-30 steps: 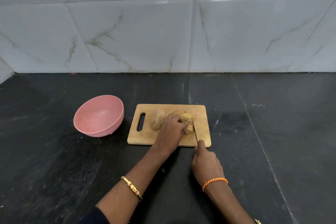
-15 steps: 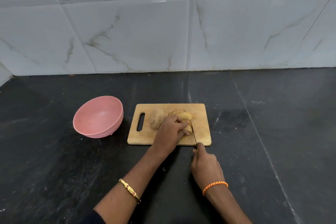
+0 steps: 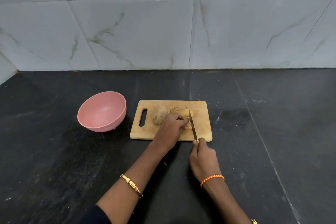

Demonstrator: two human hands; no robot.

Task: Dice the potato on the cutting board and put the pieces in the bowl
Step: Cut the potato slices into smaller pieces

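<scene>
On the cutting board, right of the pink bowl, the left hand presses the sliced potato, which lies with its long axis left to right. The right hand grips the knife, pointing away. The fingertips are just beside the blade, so a slip could cut them.

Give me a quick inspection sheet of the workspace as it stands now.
Surface: black counter, dusty specks.
Job's things: cutting board holds a whole potato and a part-sliced potato; pink bowl left of board, no pieces inside.
Clutter: nothing seen.
Hands: left hand steadies the sliced potato; right hand grips the knife.
Cables: nothing seen.
Surroundings: marbled wall tiles.
</scene>
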